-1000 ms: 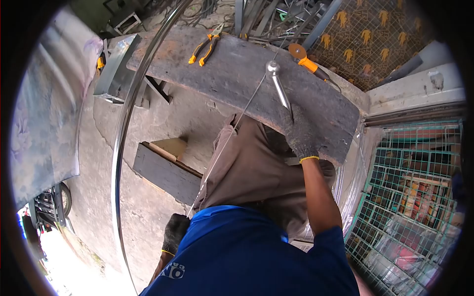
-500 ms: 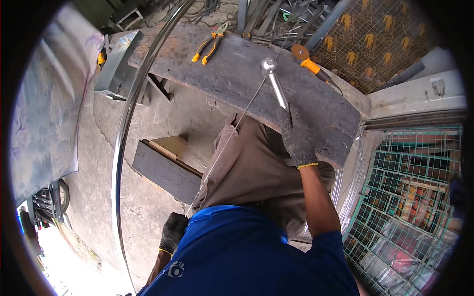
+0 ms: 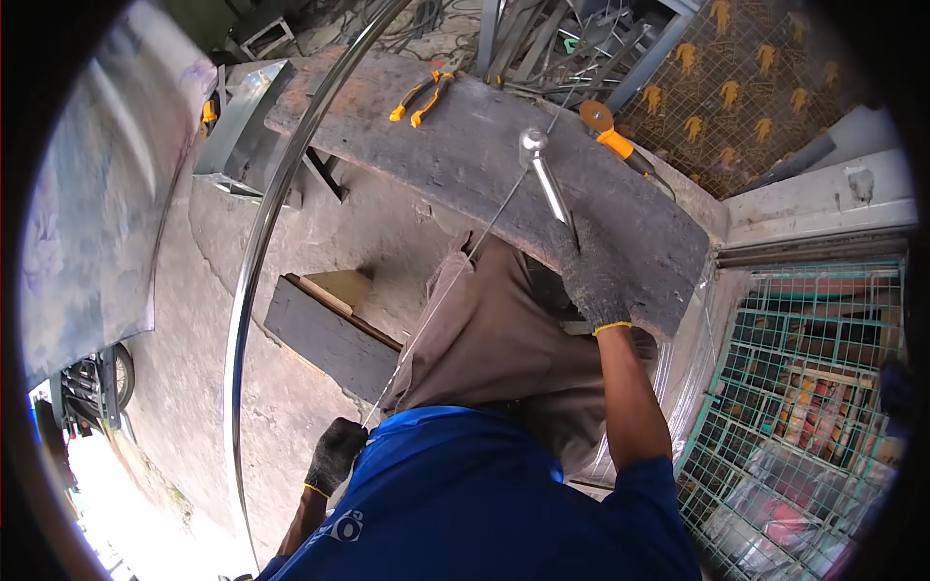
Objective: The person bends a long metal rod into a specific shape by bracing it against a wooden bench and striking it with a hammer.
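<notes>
My right hand (image 3: 593, 276), in a dark knit glove, is closed around a short shiny metal bar (image 3: 550, 189) with a ball at its far end. The bar lies over the dark wooden bench (image 3: 407, 126). A thin wire or cord (image 3: 426, 324) runs from close by the ball, across my trousered leg, down to my left hand (image 3: 336, 453). That hand, gloved too, is closed on the lower end of the wire beside my hip. Its fingertips are partly hidden. How the wire meets the ball cannot be made out.
A long curved shiny tube (image 3: 254, 261) arches along my left. On the bench lie pliers (image 3: 423, 97) and an orange-handled grinder (image 3: 610, 136). A dark wooden block (image 3: 329, 334) rests on the floor. Metal scraps lie behind the bench; a green wire grille (image 3: 775, 387) stands at right.
The view has shifted slightly, so the bench, tools and tube appear a little lower and farther right. Both hands keep their grips, with the ball-ended bar still over the bench.
</notes>
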`<state>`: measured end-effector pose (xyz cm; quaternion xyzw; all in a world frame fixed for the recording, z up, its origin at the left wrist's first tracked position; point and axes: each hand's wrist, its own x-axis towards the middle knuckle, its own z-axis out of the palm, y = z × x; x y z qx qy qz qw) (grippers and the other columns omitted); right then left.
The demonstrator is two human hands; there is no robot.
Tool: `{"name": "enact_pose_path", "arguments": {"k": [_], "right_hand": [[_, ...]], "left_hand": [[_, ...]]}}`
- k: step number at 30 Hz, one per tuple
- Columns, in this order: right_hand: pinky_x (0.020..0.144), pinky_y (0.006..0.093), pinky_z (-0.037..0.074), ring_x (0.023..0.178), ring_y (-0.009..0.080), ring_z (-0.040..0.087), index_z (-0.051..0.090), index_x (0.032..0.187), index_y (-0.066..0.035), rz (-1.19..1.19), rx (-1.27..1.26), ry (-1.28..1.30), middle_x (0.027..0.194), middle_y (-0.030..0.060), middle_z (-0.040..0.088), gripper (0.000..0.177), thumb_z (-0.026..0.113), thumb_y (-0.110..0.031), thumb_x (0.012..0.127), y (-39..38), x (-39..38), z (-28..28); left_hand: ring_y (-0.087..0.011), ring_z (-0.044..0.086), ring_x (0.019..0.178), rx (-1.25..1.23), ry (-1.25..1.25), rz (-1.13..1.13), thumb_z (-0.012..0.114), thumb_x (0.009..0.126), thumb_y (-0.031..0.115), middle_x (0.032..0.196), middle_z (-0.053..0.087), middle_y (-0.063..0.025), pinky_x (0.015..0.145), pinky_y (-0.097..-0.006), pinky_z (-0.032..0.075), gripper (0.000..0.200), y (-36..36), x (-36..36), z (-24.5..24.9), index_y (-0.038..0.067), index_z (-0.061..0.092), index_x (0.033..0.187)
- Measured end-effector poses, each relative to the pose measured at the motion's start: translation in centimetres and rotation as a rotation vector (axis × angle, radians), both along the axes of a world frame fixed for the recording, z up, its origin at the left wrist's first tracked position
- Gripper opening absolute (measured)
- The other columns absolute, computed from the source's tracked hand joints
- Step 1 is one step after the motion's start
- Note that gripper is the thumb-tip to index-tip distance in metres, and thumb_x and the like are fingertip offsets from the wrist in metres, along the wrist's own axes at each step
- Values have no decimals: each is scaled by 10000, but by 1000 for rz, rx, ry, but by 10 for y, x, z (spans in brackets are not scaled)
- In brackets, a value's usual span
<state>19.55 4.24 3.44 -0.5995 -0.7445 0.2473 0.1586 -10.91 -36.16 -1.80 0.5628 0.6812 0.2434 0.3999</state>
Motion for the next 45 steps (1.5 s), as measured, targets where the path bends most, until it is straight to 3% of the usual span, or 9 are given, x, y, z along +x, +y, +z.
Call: {"name": "enact_pose_path", "arguments": {"k": [1, 3, 5, 8, 12, 15, 23, 35, 45], "right_hand": [[891, 517, 475, 1046, 468, 590, 574, 1243, -40, 0, 5, 2, 1141, 262, 628, 436, 469, -384, 996, 0, 3, -4], [900, 516, 471, 1052, 476, 583, 570, 1236, -24, -53, 158, 61, 1147, 276, 621, 424, 487, -359, 991, -11, 14, -20], [901, 516, 469, 1046, 478, 582, 567, 1229, -11, -96, 144, -25, 1135, 281, 621, 419, 493, -346, 988, -20, 25, -30], [898, 517, 466, 1032, 481, 580, 566, 1212, 12, -144, 152, -80, 1112, 291, 619, 419, 496, -334, 986, -26, 49, -57], [894, 522, 465, 1017, 486, 579, 574, 1194, 22, -258, -52, 164, 1103, 291, 615, 420, 481, -334, 991, -20, 71, -93], [898, 523, 466, 1023, 486, 579, 578, 1185, 25, -187, 31, 13, 1121, 292, 609, 424, 478, -338, 991, -26, 51, -49], [915, 529, 459, 1044, 486, 574, 581, 1219, 34, -169, 140, -18, 1159, 300, 602, 450, 482, -338, 986, -27, 48, -55], [1000, 509, 423, 1129, 450, 554, 560, 1276, 20, -150, 182, -91, 1236, 273, 587, 437, 467, -285, 977, -29, 49, -60], [1029, 506, 404, 1141, 442, 561, 560, 1283, 5, -168, 172, -47, 1255, 256, 588, 430, 477, -275, 968, -29, 50, -73]], "left_hand": [[-206, 596, 827, 5, 2, 0, 593, 892, 13, 887, 593, -72, 736, -315, 493, 63, 2, 1, 2, 54, 639, 903], [-170, 591, 809, -371, -453, 518, 575, 918, 22, 877, 599, -51, 730, -295, 489, 67, 1, 6, 9, 44, 635, 897], [-116, 565, 730, -289, -331, 385, 581, 936, 69, 815, 594, -22, 672, -262, 471, 64, 7, 6, 16, 52, 625, 893], [-40, 494, 618, -410, -661, 657, 596, 935, 147, 723, 558, 22, 542, -205, 393, 61, 61, 19, 61, 87, 606, 928], [-41, 493, 621, -534, -701, 552, 573, 949, 173, 735, 558, 20, 528, -204, 394, 115, 138, 25, 105, 82, 608, 1009], [-45, 433, 547, -522, -725, 436, 582, 969, 182, 703, 517, 29, 476, -188, 333, 168, 187, 46, 125, 67, 580, 1091], [-78, 516, 581, -488, -1446, 367, 556, 994, 198, 791, 590, 12, 480, -206, 419, 267, 272, 94, 130, 56, 537, 1220], [-102, 584, 703, -320, -1781, 176, 554, 986, 204, 843, 609, 0, 633, -201, 502, 282, 345, 115, 144, 19, 583, 1197], [-93, 560, 679, -306, -1763, 161, 529, 982, 175, 840, 591, 29, 546, -217, 466, 286, 354, 111, 145, 16, 566, 1218]]}}
